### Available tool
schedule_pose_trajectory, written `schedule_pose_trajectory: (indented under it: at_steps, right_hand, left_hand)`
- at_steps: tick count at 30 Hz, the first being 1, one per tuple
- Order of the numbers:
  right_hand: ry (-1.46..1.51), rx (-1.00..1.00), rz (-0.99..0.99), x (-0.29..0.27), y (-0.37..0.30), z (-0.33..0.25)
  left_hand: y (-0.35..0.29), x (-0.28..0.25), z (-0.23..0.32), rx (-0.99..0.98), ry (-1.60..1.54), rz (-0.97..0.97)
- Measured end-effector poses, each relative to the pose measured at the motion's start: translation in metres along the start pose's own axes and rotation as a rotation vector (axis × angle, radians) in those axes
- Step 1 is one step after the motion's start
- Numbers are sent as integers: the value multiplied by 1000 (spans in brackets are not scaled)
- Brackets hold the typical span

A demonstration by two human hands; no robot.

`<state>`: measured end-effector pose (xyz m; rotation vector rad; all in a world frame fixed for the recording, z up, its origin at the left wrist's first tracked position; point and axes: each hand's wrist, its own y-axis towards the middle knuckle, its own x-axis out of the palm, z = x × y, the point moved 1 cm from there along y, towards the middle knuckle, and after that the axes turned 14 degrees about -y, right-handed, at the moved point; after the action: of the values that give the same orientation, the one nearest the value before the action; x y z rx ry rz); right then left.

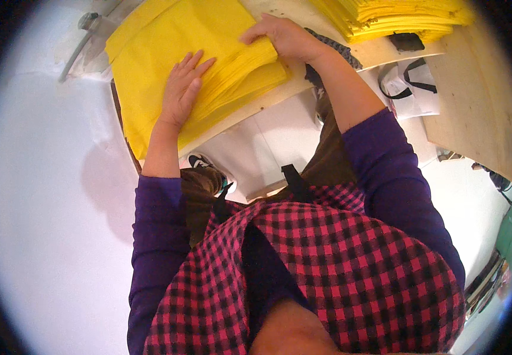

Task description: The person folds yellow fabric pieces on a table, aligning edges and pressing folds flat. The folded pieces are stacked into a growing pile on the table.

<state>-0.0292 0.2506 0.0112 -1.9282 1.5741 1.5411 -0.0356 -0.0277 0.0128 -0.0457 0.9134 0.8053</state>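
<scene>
A thick stack of yellow cloth pieces (149,77) lies on a pale wooden table (294,89) in front of me, its layered edges showing on the near right side. My left hand (182,89) rests on top of the cloth with its fingers stretched out and spread. At the stack's right edge is my right hand (282,36), its fingers reaching over the cloth's corner and the thumb side toward the pile. The fingertips touch the yellow fabric; whether they pinch a layer is not clear.
Another yellow cloth stack (398,18) sits at the far right, with a small black item (407,41) by it. Dark patterned fabric (336,47) lies behind my right wrist. A white bag (410,89) with black handles is below the table's right part. A white wall (49,195) stands left.
</scene>
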Motion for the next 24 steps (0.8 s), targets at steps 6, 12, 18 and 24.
schedule_pose_trajectory:
  at_steps: [6,12,18,24]
  right_hand:
    - [52,16,-46,10,-5,9]
    - [191,214,-164,10,-3,5]
    - [238,324,-178,15,2,4]
    - [181,350,-189,13,2,2]
  left_hand:
    - [0,-3,3,-14,-19,-27]
    - [3,-4,-1,-23,-39,-47]
    - [5,-11,0,-81,-71,-146]
    - [2,-30,10,-55,-72,-159]
